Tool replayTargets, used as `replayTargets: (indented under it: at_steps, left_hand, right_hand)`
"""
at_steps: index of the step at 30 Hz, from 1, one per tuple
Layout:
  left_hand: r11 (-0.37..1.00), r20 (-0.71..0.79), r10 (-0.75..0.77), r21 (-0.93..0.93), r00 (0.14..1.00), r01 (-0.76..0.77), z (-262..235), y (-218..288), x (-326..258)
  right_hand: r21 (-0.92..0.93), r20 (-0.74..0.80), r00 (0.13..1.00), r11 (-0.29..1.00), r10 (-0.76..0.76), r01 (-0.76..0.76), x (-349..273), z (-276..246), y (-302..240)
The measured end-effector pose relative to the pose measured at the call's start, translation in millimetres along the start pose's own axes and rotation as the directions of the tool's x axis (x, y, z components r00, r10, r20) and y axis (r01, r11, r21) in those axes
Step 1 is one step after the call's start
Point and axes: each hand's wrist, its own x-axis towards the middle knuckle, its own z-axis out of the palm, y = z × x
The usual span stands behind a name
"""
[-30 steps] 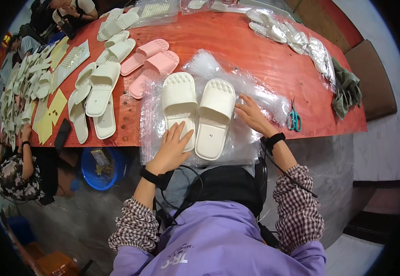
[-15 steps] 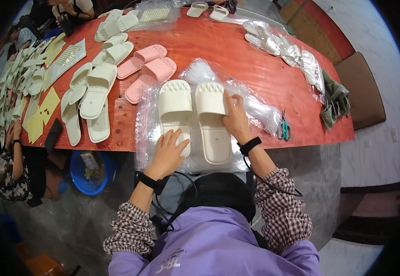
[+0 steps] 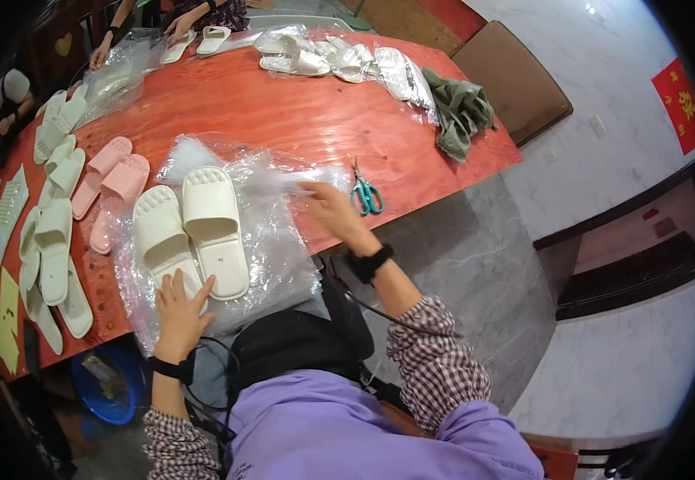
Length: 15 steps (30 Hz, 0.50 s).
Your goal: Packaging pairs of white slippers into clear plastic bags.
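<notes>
A pair of cream slippers lies on clear plastic bags point(image 3: 279, 248) at the table's near edge. My left hand point(image 3: 181, 316) has its fingers spread on the heel end of the left slipper point(image 3: 158, 220). The right slipper point(image 3: 218, 232) leans close against it, untouched by my right hand. That right hand point(image 3: 335, 214) is over at the right edge of the plastic bags, beside teal-handled scissors point(image 3: 367, 196). Its fingertips reach to the crinkled clear film and are blurred, so whether they grip any of it is unclear.
Pink slippers point(image 3: 127, 176) and more cream slippers point(image 3: 55, 232) line the left of the red table point(image 3: 227, 96). Bagged slippers point(image 3: 347, 60) and a dark green cloth point(image 3: 459, 112) lie along the far right. Another person's hands point(image 3: 183, 26) work at the far edge. A blue bucket point(image 3: 111, 404) stands below.
My right hand has left the right slipper and moved right toward the plastic film. The two slippers now sit closer together. My left hand stays on the left one. The view has turned right.
</notes>
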Motion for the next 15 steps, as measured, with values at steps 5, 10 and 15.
replayTargets:
  at_steps: [5, 10, 15]
  left_hand:
    - [1.0, 0.044, 0.006, -0.009, 0.999, -0.006, -2.1, -1.4, 5.0]
    - [1.0, 0.042, 0.008, -0.013, 0.999, -0.007, 0.6, -0.1, 4.3]
    - [1.0, 0.041, 0.028, -0.009, 0.999, -0.028, 1.5, 3.2, 5.9]
  right_hand:
    - [-0.113, -0.367, 0.922, 0.978, 0.123, -0.175, -42.9, -86.7, 70.6]
    - [-0.04, -0.326, 0.914, 0.962, 0.243, -0.27, -64.3, -71.2, 93.3]
    - [0.0, -0.333, 0.925, 0.981, 0.182, -0.193, -51.1, -54.1, 100.0]
